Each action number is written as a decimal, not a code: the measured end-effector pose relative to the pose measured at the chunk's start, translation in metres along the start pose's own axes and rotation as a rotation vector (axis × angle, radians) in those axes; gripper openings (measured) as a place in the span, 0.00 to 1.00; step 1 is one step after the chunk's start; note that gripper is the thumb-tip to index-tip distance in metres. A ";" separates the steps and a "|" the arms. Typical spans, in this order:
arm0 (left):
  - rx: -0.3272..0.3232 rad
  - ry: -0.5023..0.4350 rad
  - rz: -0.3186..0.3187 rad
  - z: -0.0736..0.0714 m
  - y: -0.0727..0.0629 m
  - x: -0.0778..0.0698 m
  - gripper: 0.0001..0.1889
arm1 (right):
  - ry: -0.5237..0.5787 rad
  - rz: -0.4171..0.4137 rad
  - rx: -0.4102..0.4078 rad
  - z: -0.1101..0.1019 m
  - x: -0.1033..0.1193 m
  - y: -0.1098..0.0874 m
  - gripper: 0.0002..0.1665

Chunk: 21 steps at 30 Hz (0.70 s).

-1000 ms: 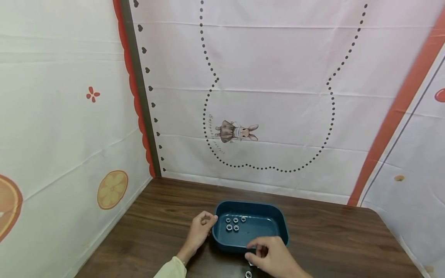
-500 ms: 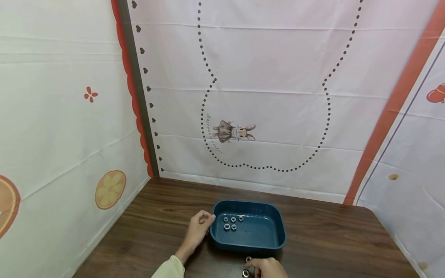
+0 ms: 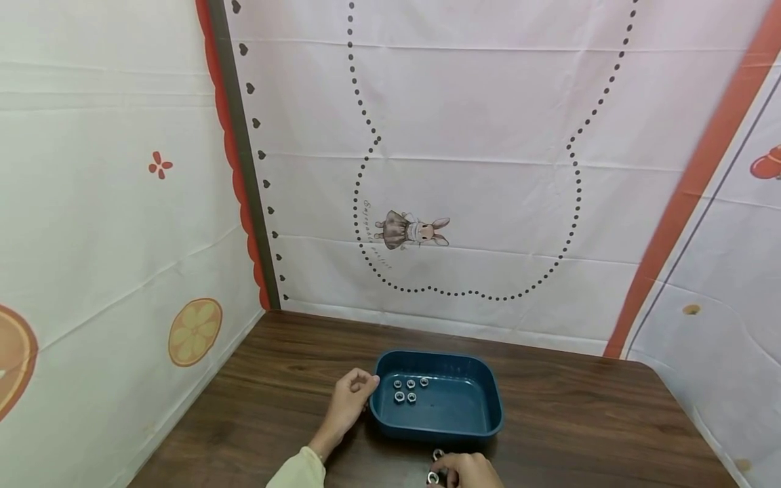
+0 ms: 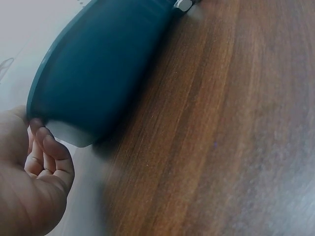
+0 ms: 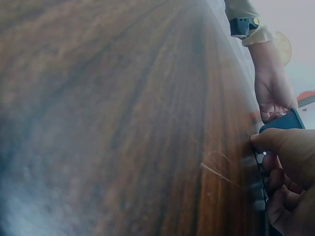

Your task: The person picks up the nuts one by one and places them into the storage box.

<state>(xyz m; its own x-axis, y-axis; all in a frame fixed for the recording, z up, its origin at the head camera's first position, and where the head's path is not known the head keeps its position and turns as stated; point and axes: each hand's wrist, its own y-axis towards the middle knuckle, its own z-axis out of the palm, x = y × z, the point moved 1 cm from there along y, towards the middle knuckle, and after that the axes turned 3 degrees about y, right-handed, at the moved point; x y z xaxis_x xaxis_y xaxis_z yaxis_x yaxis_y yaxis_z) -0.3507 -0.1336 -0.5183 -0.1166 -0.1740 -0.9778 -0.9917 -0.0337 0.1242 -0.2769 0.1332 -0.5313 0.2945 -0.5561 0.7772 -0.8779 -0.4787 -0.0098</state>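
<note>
A dark blue rectangular tray (image 3: 436, 432) sits on the wooden table, with several silver hex nuts (image 3: 411, 398) grouped in its left half. My left hand (image 3: 350, 401) holds the tray at its left end; in the left wrist view the thumb is at the rim and the curled fingers (image 4: 59, 152) are against the outside wall. In front of the tray, my right hand (image 3: 468, 470) has its fingers curled at a loose nut (image 3: 432, 478), partly hiding it. Another nut (image 3: 438, 454) lies just beyond these fingers, close to the tray's front wall.
The brown tabletop (image 3: 293, 352) extends around the tray on both sides. White printed cloth (image 3: 476, 203) hangs behind the table and at its left and right. A dark device (image 5: 242, 27) is strapped at the left sleeve.
My right hand has come down from near the tray's front rim to the loose nuts in front. The left hand stays at the tray's left end; the nuts inside have not moved.
</note>
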 end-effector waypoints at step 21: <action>-0.011 -0.009 0.006 0.002 0.007 0.019 0.13 | 0.008 -0.015 -0.074 0.001 0.011 -0.009 0.15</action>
<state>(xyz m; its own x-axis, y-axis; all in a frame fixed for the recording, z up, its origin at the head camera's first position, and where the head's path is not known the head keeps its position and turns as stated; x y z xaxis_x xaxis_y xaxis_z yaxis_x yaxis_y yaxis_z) -0.3603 -0.1349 -0.5364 -0.1231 -0.1652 -0.9786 -0.9903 -0.0439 0.1320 -0.2659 0.1309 -0.5231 0.3048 -0.5434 0.7822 -0.8990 -0.4353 0.0479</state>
